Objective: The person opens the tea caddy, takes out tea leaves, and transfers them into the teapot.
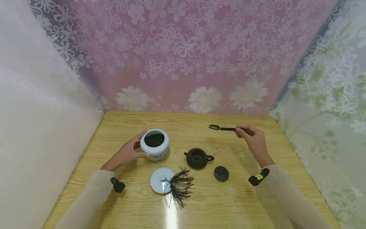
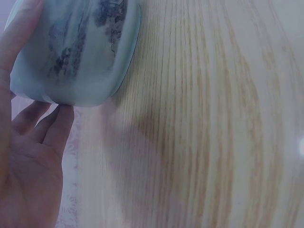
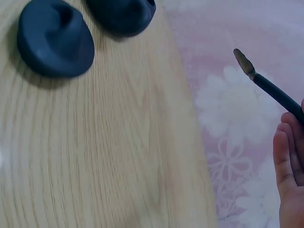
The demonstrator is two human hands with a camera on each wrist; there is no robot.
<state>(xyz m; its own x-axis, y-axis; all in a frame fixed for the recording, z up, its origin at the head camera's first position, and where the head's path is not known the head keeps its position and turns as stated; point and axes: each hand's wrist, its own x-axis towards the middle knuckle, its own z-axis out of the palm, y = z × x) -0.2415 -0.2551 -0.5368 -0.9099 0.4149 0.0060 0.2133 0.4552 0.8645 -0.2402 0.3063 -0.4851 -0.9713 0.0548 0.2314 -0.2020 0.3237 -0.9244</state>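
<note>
My left hand [image 1: 127, 153] holds a white porcelain jar [image 1: 156, 154] from its left side, with the thumb in front and the fingers behind. The jar stands upright and uncovered, dark tea leaves [image 1: 154, 140] inside it. In the left wrist view, painted dark scenery marks the jar's wall [image 2: 71, 52]. Over the right part of the table, my right hand [image 1: 254, 142] pinches the end of a dark-handled tea scoop [image 1: 227, 128]. Its small bowl points left, and I cannot tell whether anything lies in it. A dark teapot [image 1: 196, 163] sits between the hands, uncovered, with some dark bits inside.
The teapot's round dark lid [image 1: 221, 173] lies right of the pot, near its handle. In front of the jar is the white jar lid [image 1: 159, 184], with a dark tassel [image 1: 180, 187] spread to its right. Floral curtains surround the wooden table [image 1: 228, 206] at the back and sides.
</note>
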